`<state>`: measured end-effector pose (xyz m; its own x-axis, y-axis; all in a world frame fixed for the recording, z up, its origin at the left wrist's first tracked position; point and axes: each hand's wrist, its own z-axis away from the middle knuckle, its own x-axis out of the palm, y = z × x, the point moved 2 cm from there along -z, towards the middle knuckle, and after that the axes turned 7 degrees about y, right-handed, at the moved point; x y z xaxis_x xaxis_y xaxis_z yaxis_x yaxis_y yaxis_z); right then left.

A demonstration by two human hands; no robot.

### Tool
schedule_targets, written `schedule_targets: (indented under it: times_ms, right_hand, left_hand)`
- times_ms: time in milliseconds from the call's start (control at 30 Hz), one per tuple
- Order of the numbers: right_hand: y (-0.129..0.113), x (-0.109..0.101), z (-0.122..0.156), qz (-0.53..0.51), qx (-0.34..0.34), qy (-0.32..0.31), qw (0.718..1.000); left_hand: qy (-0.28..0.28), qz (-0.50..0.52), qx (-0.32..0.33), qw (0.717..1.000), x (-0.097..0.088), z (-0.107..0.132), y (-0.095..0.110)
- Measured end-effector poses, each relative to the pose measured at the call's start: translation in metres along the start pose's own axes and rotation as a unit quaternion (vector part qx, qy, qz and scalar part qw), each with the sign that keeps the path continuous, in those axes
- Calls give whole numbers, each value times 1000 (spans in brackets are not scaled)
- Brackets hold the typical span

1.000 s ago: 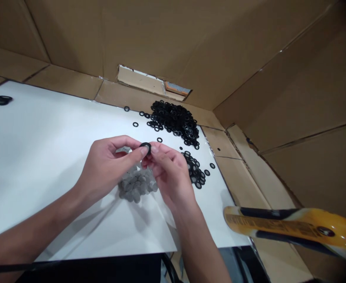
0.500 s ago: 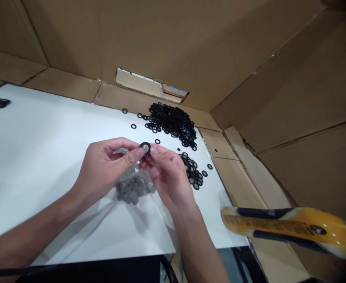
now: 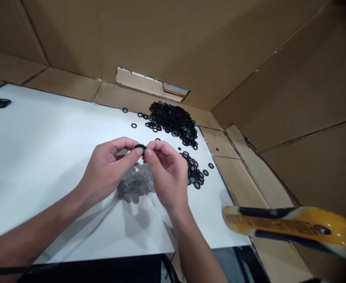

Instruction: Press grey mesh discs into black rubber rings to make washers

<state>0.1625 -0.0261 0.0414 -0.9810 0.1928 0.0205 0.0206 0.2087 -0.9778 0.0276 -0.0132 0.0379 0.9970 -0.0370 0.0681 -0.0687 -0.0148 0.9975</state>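
Between my two hands is a black rubber ring [image 3: 140, 147], tilted nearly edge-on, so its inside is hidden. My left hand [image 3: 109, 169] pinches its left side with thumb and forefinger. The thumb and fingers of my right hand [image 3: 168, 173] close on its right side. Below the hands lies a pile of small grey discs [image 3: 135, 184], partly covered by my fingers. To the right of my right hand sits a group of black rings with grey discs in them [image 3: 195, 173]. Farther back is a large heap of plain black rings [image 3: 173, 120].
The white table [image 3: 43, 137] is bordered by cardboard walls [image 3: 161, 35] with a slot cut at the back. A yellow and black object [image 3: 282, 226] juts in at the lower right. A few black pieces [image 3: 2, 103] lie at the far left; loose rings surround the heap.
The ring has turned from facing me to nearly edge-on and shifted slightly left. My right hand has rolled, its thumb now pressing at the ring's near edge.
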Motion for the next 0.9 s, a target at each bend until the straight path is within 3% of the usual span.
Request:
schedule_targets:
  times_ms: [300, 533, 767, 900]
  right_hand:
    - [4, 5, 6, -23, -31, -5, 999]
    - [3, 4, 7, 15, -65, 17, 998]
    - [2, 2, 6, 24, -51, 12, 998]
    - [-1, 3, 7, -26, -30, 31, 999]
  left_hand:
    - [-7, -8, 3, 1000, 0, -1, 0]
    - [22, -18, 13, 1000, 0, 1, 2]
    - [23, -45, 57, 997, -2, 1, 2]
    - [1, -6, 39, 999, 1, 1, 0]
